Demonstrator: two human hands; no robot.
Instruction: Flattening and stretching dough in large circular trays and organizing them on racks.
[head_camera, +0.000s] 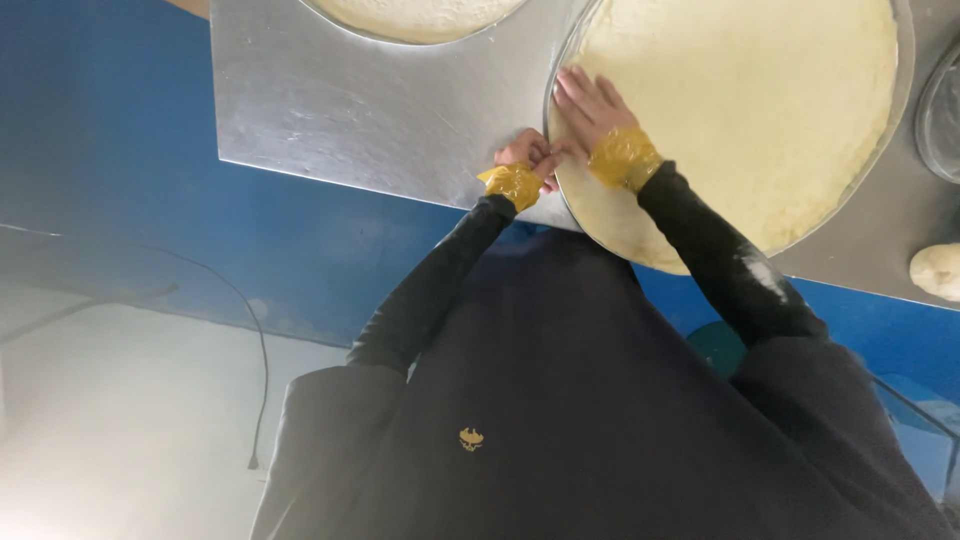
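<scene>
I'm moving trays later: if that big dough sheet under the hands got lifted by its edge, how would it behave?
The dough sheet would probably flop and stretch: it lies thin and flat across its pan. It likely dents or tears easily, since the right hand presses its edge. The left hand pinches at the rim.

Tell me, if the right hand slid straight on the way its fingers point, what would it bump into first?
The right hand already lies on the flat dough. It would likely just slide over more dough, towards the round pan's far rim.

Black long sleeves, crinkled yellow wrist wraps, dark top.
</scene>
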